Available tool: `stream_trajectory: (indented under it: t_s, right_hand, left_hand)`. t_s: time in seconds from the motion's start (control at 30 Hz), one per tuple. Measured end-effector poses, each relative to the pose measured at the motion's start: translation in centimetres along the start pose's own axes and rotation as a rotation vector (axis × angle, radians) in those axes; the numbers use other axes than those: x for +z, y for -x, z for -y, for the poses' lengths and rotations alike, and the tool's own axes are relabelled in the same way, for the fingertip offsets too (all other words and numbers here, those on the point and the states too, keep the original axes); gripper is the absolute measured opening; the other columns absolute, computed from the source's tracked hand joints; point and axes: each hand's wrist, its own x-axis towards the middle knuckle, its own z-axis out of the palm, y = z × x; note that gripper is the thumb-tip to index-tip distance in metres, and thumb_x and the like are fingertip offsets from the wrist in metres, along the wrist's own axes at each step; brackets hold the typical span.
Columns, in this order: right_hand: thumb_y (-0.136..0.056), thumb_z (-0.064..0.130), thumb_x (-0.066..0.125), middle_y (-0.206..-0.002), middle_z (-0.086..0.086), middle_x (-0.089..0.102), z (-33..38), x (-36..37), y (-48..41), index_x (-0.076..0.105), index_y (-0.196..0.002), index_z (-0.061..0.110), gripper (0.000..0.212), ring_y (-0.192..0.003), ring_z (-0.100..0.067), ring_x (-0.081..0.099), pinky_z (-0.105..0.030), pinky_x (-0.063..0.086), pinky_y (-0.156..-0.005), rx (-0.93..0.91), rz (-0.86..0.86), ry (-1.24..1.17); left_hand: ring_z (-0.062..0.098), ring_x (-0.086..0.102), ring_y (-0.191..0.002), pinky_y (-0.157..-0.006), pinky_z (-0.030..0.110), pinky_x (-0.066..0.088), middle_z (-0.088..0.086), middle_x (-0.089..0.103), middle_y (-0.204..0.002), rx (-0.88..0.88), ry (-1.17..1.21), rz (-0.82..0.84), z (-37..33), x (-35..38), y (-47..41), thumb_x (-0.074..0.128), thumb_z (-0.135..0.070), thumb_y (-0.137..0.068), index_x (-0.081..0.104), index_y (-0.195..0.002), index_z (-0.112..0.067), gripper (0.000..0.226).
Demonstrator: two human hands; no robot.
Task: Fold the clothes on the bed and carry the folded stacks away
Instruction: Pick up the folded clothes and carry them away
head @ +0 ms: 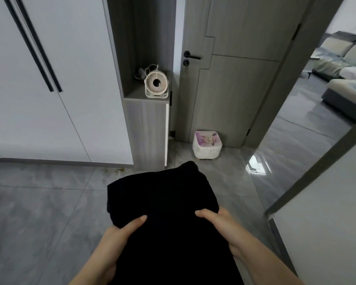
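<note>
Left hand [117, 239] at 7 o'clock and right hand [220, 225] at 5 o'clock, each gripping one side of the folded black clothes [162, 202]. Thumbs laid on top, fingers tucked out of sight beneath. Stack held flat at centre frame, above the grey tiled floor [39, 212], resting on nothing else.

Beyond, at 12 o'clock, a small fan [156, 84] standing in an open niche. At 10 o'clock, white wardrobe doors [49, 99]. At 1 o'clock, a grey door [234, 89] with a black handle and a white bin [207, 146] at its foot. At 2 o'clock, well away past the door, a sofa [337, 64]. No bed anywhere in view.

Judged from that: folding of this stack done, carrying under way, setting down not yet done. Destination unclear, and likewise any clothes left on the bed. Likely next: a walk to the wardrobe doors or out towards the sofa, with the stack kept level to save the folds.
</note>
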Motion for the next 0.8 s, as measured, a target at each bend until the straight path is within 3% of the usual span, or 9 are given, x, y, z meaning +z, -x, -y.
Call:
stream_trajectory:
  t_s: [0.13, 0.23, 0.3, 0.37, 0.43, 0.5, 0.6, 0.7, 0.8]
  right_hand:
    - [-0.071, 0.033, 0.074, -0.089, -0.001, 0.076, 4.1, 1.6, -6.0, 0.065, -0.106, 0.023, 0.038, -0.083, -0.019, 0.073, -0.029, 0.056, -0.067, -0.023, 0.042, 0.129]
    - [-0.077, 0.029, 0.073, -0.087, -0.001, 0.076, 5.8, 2.5, -10.6, 0.064, -0.106, 0.02, 0.032, -0.082, -0.018, 0.073, -0.028, 0.057, -0.067, 0.029, 0.104, 0.181]
    - [-0.078, 0.027, 0.072, -0.086, -0.001, 0.076, 6.8, 3.3, -10.4, 0.065, -0.104, 0.021, 0.028, -0.08, -0.016, 0.073, -0.025, 0.056, -0.062, 0.008, 0.099, 0.189]
    - [-0.079, 0.025, 0.071, -0.083, 0.0, 0.076, 14.2, 6.4, -20.4, 0.065, -0.102, 0.021, 0.024, -0.077, -0.015, 0.073, -0.022, 0.054, -0.058, 0.005, 0.252, 0.279]
    - [-0.08, 0.025, 0.071, -0.082, 0.002, 0.076, 13.5, 6.1, -20.8, 0.065, -0.102, 0.021, 0.023, -0.076, -0.014, 0.073, -0.021, 0.054, -0.057, -0.08, 0.335, 0.316]
    - [-0.079, 0.028, 0.071, -0.085, 0.003, 0.076, 15.5, 8.5, -22.8, 0.065, -0.104, 0.023, 0.026, -0.078, -0.014, 0.073, -0.023, 0.055, -0.061, -0.005, 0.362, 0.359]
    - [-0.077, 0.03, 0.071, -0.087, 0.002, 0.076, 17.4, 13.0, -26.8, 0.066, -0.104, 0.025, 0.028, -0.08, -0.015, 0.073, -0.025, 0.056, -0.065, 0.0, 0.464, 0.448]
    - [-0.07, 0.034, 0.072, -0.089, 0.0, 0.076, 19.1, 18.4, -29.3, 0.067, -0.104, 0.023, 0.037, -0.082, -0.016, 0.073, -0.024, 0.055, -0.062, -0.012, 0.624, 0.507]
    - [-0.062, 0.042, 0.073, -0.099, 0.006, 0.074, 19.7, 24.0, -31.3, 0.063, -0.113, 0.034, 0.053, -0.09, -0.014, 0.072, -0.031, 0.057, -0.079, -0.094, 0.704, 0.583]
  left_hand:
    - [0.015, 0.074, -0.071, -0.052, 0.023, 0.055, -0.005, 0.076, -0.08, 0.081, -0.027, -0.104, -2.6, -1.2, -3.6, 0.086, -0.038, -0.056, 0.061, -0.098, -0.023, 0.051]
    - [0.014, 0.073, -0.068, -0.048, 0.021, 0.054, -0.006, 0.075, -0.076, 0.081, 0.046, -0.199, -4.1, -2.2, -6.0, 0.087, -0.037, -0.053, 0.061, -0.096, -0.023, 0.052]
    - [0.016, 0.074, -0.068, -0.052, 0.023, 0.054, -0.007, 0.075, -0.074, 0.103, 0.041, -0.243, -4.5, -2.1, -6.2, 0.091, -0.039, -0.044, 0.06, -0.094, -0.026, 0.061]
    - [0.019, 0.072, -0.074, -0.058, 0.028, 0.052, -0.004, 0.075, -0.074, 0.152, 0.123, -0.45, -9.2, -4.5, -11.6, 0.095, -0.046, -0.032, 0.059, -0.088, -0.027, 0.069]
    - [0.021, 0.07, -0.083, -0.064, 0.03, 0.053, 0.0, 0.074, -0.085, 0.19, 0.07, -0.424, -9.5, -4.5, -11.4, 0.091, -0.047, -0.025, 0.06, -0.087, -0.027, 0.072]
    - [0.023, 0.07, -0.087, -0.072, 0.033, 0.055, 0.003, 0.074, -0.093, 0.177, 0.16, -0.479, -10.1, -5.5, -12.1, 0.092, -0.046, -0.028, 0.062, -0.093, -0.026, 0.074]
    - [0.017, 0.074, -0.072, -0.06, 0.026, 0.055, -0.002, 0.076, -0.077, 0.164, 0.22, -0.592, -11.3, -7.3, -11.8, 0.094, -0.043, -0.04, 0.064, -0.091, -0.022, 0.063]
    - [0.016, 0.074, -0.077, -0.063, 0.027, 0.054, -0.005, 0.076, -0.08, 0.209, 0.316, -0.715, -11.9, -10.9, -12.0, 0.091, -0.045, -0.046, 0.062, -0.09, -0.027, 0.056]
    - [0.017, 0.071, -0.086, -0.07, 0.028, 0.053, -0.002, 0.076, -0.087, 0.236, 0.365, -0.814, -12.7, -14.6, -11.6, 0.093, -0.051, -0.036, 0.061, -0.089, -0.029, 0.065]
